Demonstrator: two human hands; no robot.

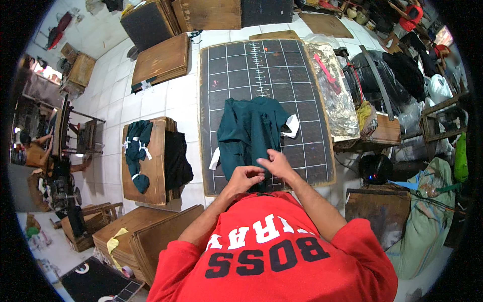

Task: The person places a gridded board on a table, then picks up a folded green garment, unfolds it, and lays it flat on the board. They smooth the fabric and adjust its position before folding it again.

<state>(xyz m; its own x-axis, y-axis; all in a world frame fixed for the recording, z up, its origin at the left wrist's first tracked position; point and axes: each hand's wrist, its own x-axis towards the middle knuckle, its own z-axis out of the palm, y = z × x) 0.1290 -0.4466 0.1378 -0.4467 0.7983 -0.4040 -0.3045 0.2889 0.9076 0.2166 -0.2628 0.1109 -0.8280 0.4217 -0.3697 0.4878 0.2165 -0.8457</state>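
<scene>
A dark green garment (251, 128) lies rumpled on a black board with a white grid (311, 151). White strips show at both its sides, one at the left (214, 159) and a wider one at the right (291, 126). Over the garment's near end are both hands, close together. My left hand (246, 179) has its fingers bent and thumb and fingertips near each other; whether cloth is between them is unclear. My right hand (277, 164) is just to the right, thumb and forefinger extended toward the left hand, its other fingers partly hidden.
Left of the board, tied dark green cloth bundles (139, 151) lie on stacked brown boards (156, 188). A stained table (332, 98) with a pink tool (325, 70) adjoins on the right. More board stacks (160, 60) stand on the tiled floor. Other people are at the far left and upper right.
</scene>
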